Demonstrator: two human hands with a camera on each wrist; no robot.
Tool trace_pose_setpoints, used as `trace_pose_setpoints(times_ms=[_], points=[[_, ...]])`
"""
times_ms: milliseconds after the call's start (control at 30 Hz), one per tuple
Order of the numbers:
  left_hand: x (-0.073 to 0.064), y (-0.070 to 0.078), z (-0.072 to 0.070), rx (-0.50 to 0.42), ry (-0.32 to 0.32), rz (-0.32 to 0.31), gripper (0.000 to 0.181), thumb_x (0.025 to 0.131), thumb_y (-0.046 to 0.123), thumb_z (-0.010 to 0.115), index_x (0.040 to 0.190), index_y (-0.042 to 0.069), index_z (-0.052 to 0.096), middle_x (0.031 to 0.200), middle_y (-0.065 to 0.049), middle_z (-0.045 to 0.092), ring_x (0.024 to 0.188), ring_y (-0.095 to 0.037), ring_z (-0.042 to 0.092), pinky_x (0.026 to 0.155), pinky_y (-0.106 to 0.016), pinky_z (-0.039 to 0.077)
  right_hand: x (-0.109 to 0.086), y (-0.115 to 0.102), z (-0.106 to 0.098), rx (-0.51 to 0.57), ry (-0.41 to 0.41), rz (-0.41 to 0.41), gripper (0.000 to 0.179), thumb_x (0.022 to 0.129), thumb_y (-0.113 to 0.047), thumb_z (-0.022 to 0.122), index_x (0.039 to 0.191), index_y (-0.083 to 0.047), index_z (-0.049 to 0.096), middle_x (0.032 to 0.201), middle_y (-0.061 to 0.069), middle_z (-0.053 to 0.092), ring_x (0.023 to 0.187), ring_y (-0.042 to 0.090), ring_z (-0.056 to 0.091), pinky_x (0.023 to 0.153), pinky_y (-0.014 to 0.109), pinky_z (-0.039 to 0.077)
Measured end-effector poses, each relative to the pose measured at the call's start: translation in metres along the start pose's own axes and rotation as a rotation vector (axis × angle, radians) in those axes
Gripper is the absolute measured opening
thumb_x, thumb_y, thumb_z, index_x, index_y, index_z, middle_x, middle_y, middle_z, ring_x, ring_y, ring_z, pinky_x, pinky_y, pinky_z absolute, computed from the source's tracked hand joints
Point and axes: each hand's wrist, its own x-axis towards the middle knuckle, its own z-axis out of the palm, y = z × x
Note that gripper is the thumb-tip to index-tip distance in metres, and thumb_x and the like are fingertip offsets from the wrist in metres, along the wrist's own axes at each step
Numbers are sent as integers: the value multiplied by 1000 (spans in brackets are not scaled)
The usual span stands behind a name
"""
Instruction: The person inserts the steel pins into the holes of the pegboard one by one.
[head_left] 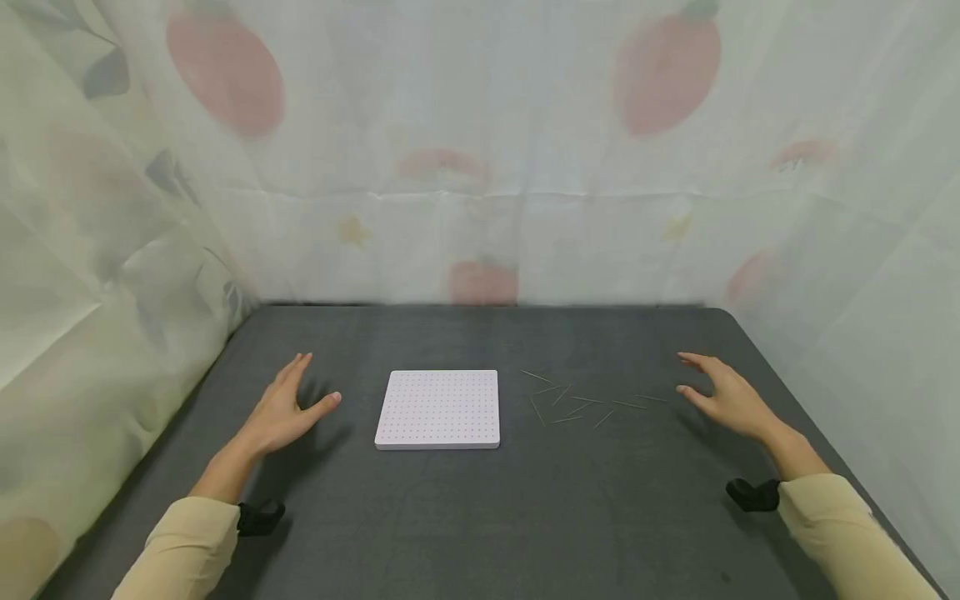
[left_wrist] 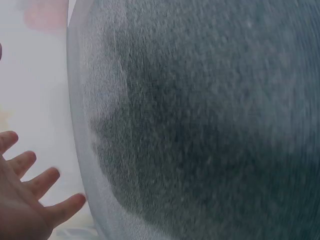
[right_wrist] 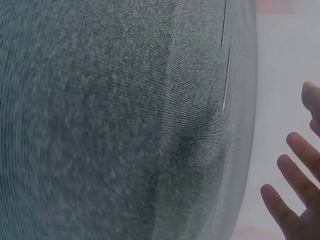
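Nothing is gripped by the left hand (head_left: pixel 281 414) or the right hand (head_left: pixel 726 402); both are spread wide. Between them, thin sticks (head_left: pixel 588 400) are scattered beside a white board (head_left: pixel 438 410). Such slim pieces are best pinched singly, by fingertips. Whether the board's dots are holes cannot be told; none is seen filled.

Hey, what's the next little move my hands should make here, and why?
I'd probably ease your right hand left to the nearest thin stick and pinch it. That hand is open and empty, and the stick lies just beside it. The other sticks lie closer to the white board, while your left hand is on the board's opposite side.
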Motion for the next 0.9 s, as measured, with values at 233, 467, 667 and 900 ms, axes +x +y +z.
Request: trace_pose_setpoints(times_ms=[233, 467, 667, 900], points=[[3, 4, 8, -76, -22, -29, 96, 95, 56, 54, 158, 2, 7, 158, -37, 17, 139, -58, 28, 105, -75, 32, -2, 4, 9, 51, 8, 22, 53, 92, -8, 67, 138, 7, 46, 127, 30, 57, 112, 49, 56, 83, 62, 51], [-1, 8, 16, -139, -55, -64, 92, 97, 56, 51, 158, 3, 8, 157, -35, 21, 138, -55, 32, 98, -71, 43, -2, 5, 17, 92, -38, 75, 49, 94, -8, 64, 139, 4, 46, 126, 28, 59, 114, 47, 56, 87, 59, 52], [-2, 10, 20, -195, -71, -99, 88, 97, 53, 54, 158, 5, 14, 159, -30, 23, 139, -51, 36, 100, -65, 46, 1, 5, 24, 92, -53, 88, 48, 94, -8, 63, 138, 4, 47, 123, 26, 61, 112, 45, 58, 87, 57, 53], [1, 14, 23, -232, -51, -96, 80, 97, 43, 58, 156, 3, 23, 158, -26, 31, 137, -47, 43, 102, -60, 48, 4, 5, 31, 96, -65, 104, 44, 94, -10, 64, 134, 4, 51, 120, 25, 62, 109, 43, 59, 87, 56, 53]])
